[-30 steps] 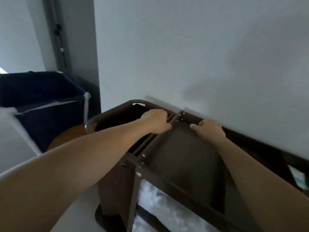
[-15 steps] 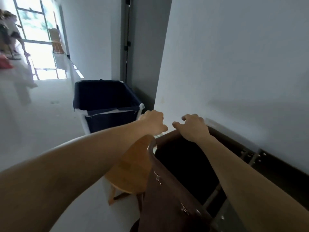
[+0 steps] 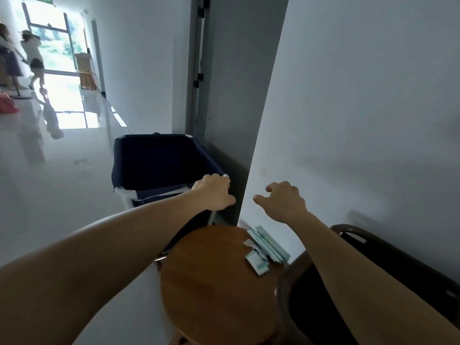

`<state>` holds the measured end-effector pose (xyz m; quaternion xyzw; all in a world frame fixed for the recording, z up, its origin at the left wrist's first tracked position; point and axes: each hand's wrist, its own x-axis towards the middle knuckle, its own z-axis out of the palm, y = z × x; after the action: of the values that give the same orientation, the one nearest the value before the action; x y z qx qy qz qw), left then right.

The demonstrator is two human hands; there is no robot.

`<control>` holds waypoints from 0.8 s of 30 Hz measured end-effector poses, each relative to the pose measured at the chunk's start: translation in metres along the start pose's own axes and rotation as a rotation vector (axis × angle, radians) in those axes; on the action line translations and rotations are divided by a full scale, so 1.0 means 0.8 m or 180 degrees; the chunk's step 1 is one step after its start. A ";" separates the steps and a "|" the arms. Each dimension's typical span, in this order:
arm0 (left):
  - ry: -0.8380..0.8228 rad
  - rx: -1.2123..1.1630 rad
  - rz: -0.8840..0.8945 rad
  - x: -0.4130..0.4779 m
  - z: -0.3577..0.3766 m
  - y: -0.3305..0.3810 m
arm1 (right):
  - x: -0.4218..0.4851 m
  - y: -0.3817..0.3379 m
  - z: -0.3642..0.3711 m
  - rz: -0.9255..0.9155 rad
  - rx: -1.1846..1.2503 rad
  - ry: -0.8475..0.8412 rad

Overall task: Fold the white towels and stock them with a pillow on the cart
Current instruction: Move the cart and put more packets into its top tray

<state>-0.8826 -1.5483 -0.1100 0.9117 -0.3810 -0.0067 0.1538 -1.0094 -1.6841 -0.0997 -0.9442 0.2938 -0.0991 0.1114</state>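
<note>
My left hand [image 3: 214,192] is on the near right corner of a navy fabric laundry bin [image 3: 154,160] with a white frame, its fingers curled over the rim. My right hand [image 3: 282,202] hovers in front of the white wall, fingers loosely bent and holding nothing. The brown cart [image 3: 388,247] shows at the lower right with its dark bag open, under my right forearm. No towel or pillow is in view.
A round wooden stool [image 3: 214,285] stands between the bin and the cart, with a few paper packets [image 3: 261,252] on its far edge. A grey door frame [image 3: 199,70] lies behind the bin. The glossy corridor floor stretches left, with two people far off by a bright window.
My view swung left from the cart to the corridor. Both hands left the cart's rim; the left one reached the bin's corner and the right one lifted into the air.
</note>
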 end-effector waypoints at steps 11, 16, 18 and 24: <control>-0.0354 0.0037 0.0477 0.129 -0.021 -0.137 | 0.104 -0.111 0.077 0.0760 -0.0045 -0.0239; -0.0505 0.0045 0.0616 0.192 0.019 -0.142 | 0.157 -0.087 0.096 0.1070 -0.0155 -0.0353; -0.0653 0.0140 0.0688 0.216 0.043 -0.137 | 0.186 -0.066 0.108 0.1166 -0.0171 -0.0382; -0.0927 0.0231 0.0833 0.305 0.113 -0.138 | 0.292 -0.003 0.187 0.1464 0.0218 -0.0542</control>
<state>-0.6447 -1.6701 -0.2017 0.8487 -0.5145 -0.1047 0.0636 -0.7813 -1.7943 -0.2136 -0.8531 0.4870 -0.0011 0.1873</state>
